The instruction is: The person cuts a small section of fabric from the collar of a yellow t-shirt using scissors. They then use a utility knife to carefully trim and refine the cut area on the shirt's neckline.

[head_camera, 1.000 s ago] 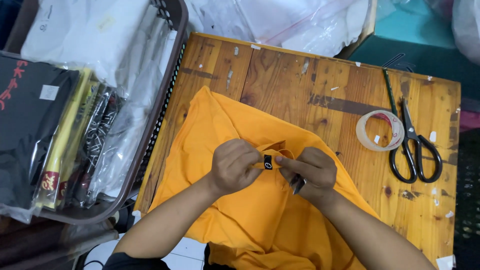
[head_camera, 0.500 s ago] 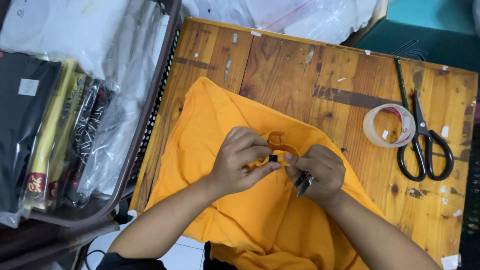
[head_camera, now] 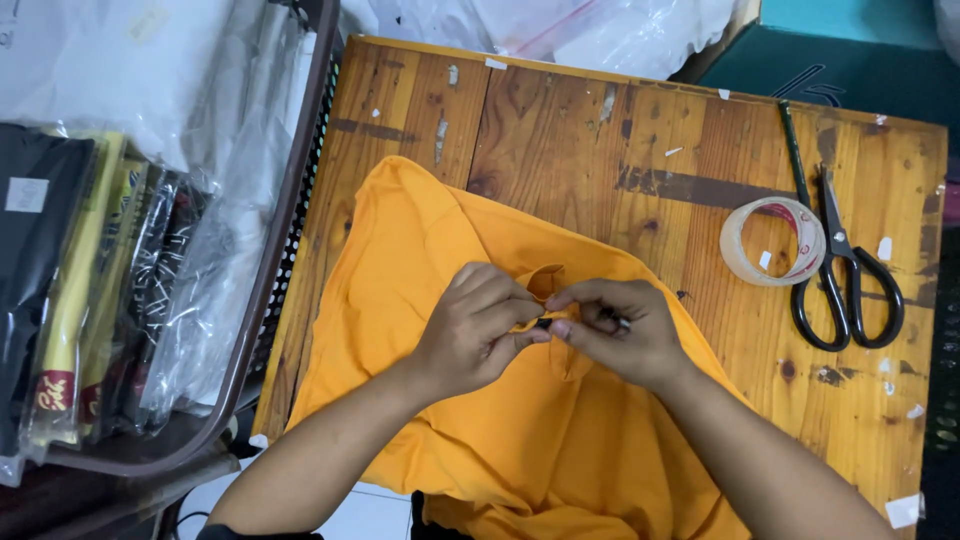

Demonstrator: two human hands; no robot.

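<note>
An orange garment point(head_camera: 430, 260) lies spread over the wooden table point(head_camera: 560, 130). My left hand point(head_camera: 478, 328) and my right hand point(head_camera: 618, 335) meet at its middle, both pinching a bunched fold of the orange cloth by the collar. A small dark object point(head_camera: 545, 323), seemingly a tag, shows between the fingertips of both hands. A thin dark metal tool point(head_camera: 620, 323) pokes out of my right hand's fingers; its kind is unclear.
A roll of clear tape point(head_camera: 772, 241) and black scissors point(head_camera: 845, 275) lie at the table's right, with a dark pen point(head_camera: 793, 155) beside them. A basket point(head_camera: 285, 260) of bagged garments stands at left. Plastic bags point(head_camera: 560, 25) lie beyond the far edge.
My hands have closed together over the fold, hiding most of the small dark tag that showed earlier. The camera view has shifted slightly.
</note>
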